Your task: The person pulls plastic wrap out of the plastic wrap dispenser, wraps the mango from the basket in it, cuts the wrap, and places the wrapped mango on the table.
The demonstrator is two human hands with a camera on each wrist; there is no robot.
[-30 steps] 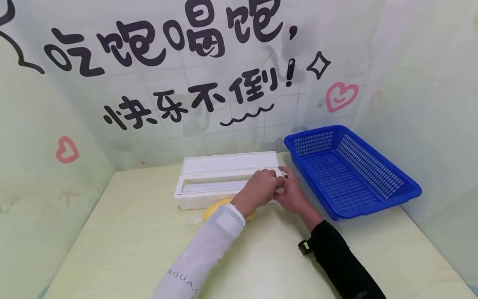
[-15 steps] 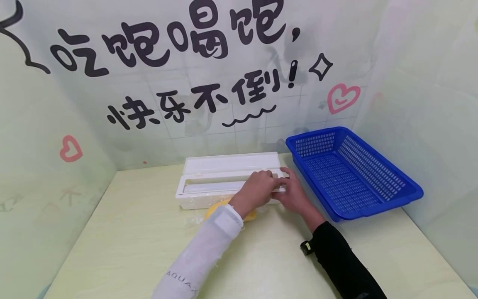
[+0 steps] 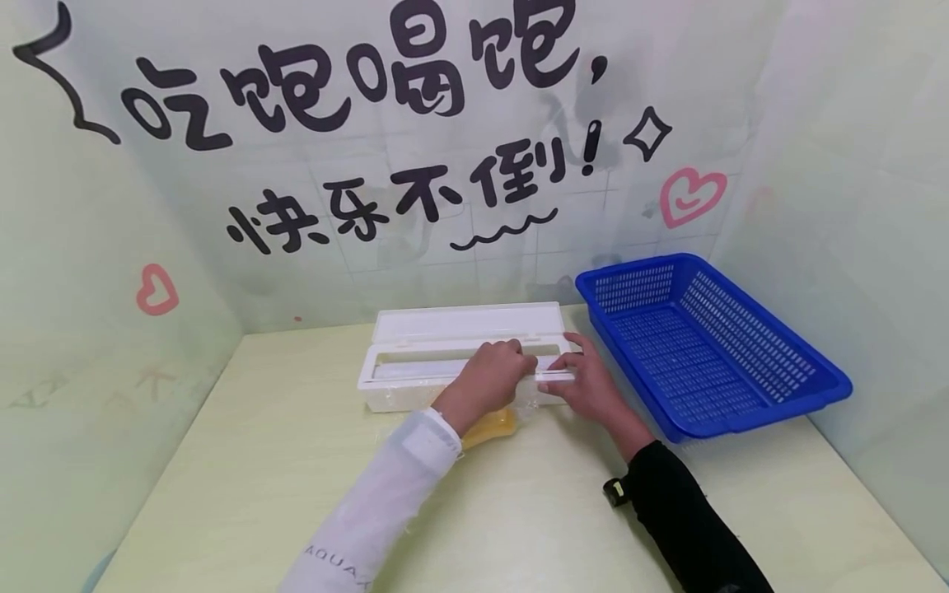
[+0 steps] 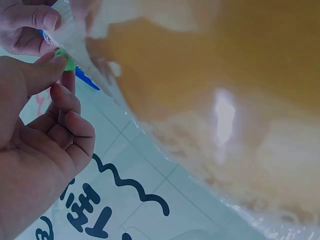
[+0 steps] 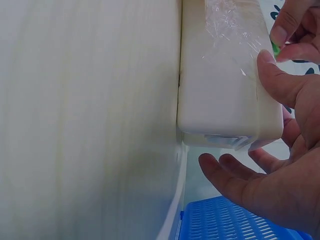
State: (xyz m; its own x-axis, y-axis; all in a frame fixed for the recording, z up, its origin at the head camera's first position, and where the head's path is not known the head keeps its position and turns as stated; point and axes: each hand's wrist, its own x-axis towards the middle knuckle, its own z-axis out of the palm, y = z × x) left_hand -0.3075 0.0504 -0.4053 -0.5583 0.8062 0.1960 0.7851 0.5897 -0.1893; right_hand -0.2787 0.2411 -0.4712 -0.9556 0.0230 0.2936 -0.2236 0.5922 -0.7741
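A long white cling film dispenser stands at the back of the table, its lid raised and a white roll inside. My left hand is at its front edge, right of the middle. In the left wrist view, its thumb and finger pinch a small green slider. My right hand grips the dispenser's right end, thumb on the front rim and other fingers around the far side. Clear film hangs down the front over a yellow rounded thing, partly hidden by my left wrist.
An empty blue plastic basket stands to the right of the dispenser, close to my right hand. Behind is a printed wall. The pale table extends in front.
My left hand has slid left along the dispenser's front edge, away from my right hand, so a gap shows between them. My right hand stays at the right end. The head view has shifted slightly.
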